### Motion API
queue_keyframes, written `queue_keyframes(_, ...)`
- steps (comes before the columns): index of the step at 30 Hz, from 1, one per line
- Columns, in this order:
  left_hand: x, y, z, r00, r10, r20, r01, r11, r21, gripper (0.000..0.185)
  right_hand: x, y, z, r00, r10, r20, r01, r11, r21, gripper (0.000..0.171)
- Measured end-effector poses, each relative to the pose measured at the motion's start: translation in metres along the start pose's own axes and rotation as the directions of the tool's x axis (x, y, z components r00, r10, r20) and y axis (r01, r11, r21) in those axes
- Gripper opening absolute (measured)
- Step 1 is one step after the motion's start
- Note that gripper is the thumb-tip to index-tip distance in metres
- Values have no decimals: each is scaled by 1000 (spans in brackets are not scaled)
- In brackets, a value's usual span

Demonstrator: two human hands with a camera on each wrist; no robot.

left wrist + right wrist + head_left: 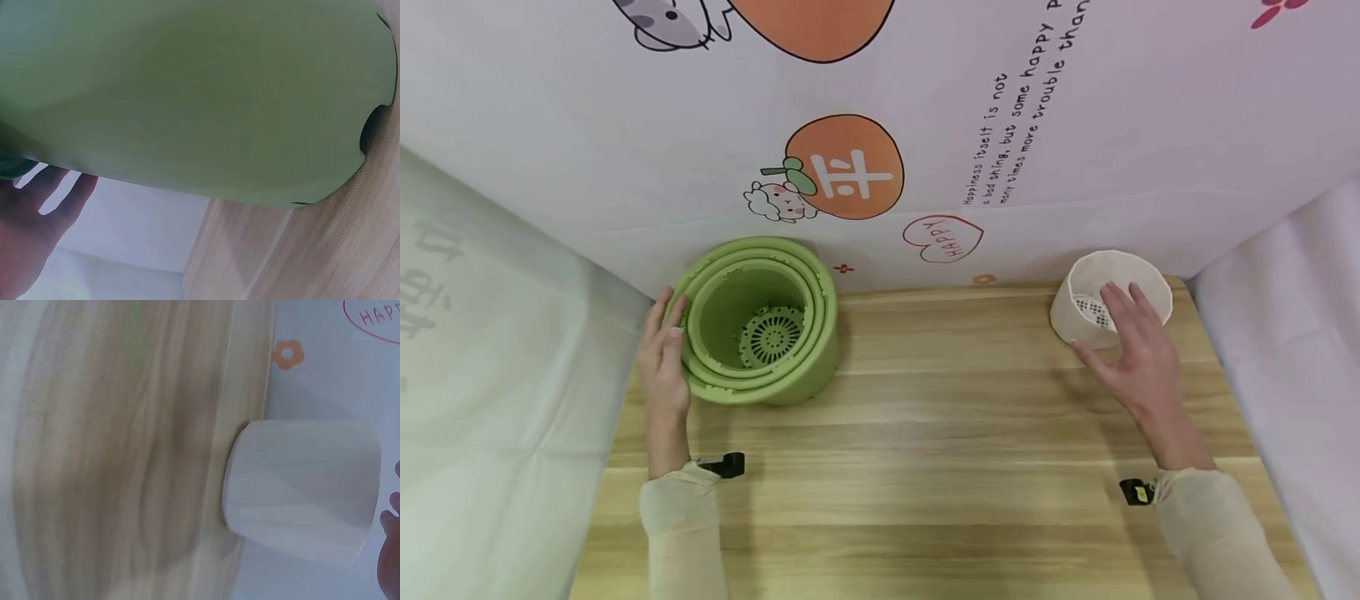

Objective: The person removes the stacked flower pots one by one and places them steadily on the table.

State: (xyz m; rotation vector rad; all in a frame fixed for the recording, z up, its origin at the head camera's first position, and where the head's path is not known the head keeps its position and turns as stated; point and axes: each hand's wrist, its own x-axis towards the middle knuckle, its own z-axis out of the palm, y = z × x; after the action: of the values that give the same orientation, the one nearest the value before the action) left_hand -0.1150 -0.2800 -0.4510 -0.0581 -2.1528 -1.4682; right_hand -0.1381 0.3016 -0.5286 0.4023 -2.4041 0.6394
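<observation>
Several light-green plastic flowerpots (829, 354), nested one inside another, stand at the back left of the table. The innermost has a slotted drainage bottom. At their left rim lies my left hand (664, 358), its fingers fairly straight along the outer edge. In the left wrist view the outer pot's wall (206, 106) fills most of the picture, with that hand (31, 225) by its rim. A white pot (1072, 312) with a perforated bottom stands at the back right. My right hand (1138, 358) hovers over its near rim with fingers spread; contact is unclear. The right wrist view shows the white pot's side (306, 487).
The wooden tabletop (925, 450) runs between the two pot groups. Behind it rises a white printed cloth (700, 150); pale cloth also hangs at the left (497, 375) and right (1292, 333). Each wrist carries a small black camera mount.
</observation>
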Motion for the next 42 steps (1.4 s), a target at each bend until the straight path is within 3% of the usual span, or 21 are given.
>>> queue_keyframes(6, -2, 0, 0, 1000, -14, 4, 14, 1000, -24, 35, 8, -9, 3, 995, -25, 94, 27, 1000, -16, 88)
queue_keyframes(17, -2, 0, 2, 1000, 14, -3, -14, 1000, -27, 35, 21, -21, 11, 989, -143, -26, 143, 989, 38, 81)
queue_keyframes(30, -3, -1, 2, 1000, -2, -3, 1, 999, -54, 36, 33, -36, 16, 972, -237, 3, 236, 970, 61, 80)
queue_keyframes(42, -1, 0, 2, 1000, -25, -10, 24, 999, -46, 34, 48, -55, 23, 960, -278, -40, 280, 957, 78, 76)
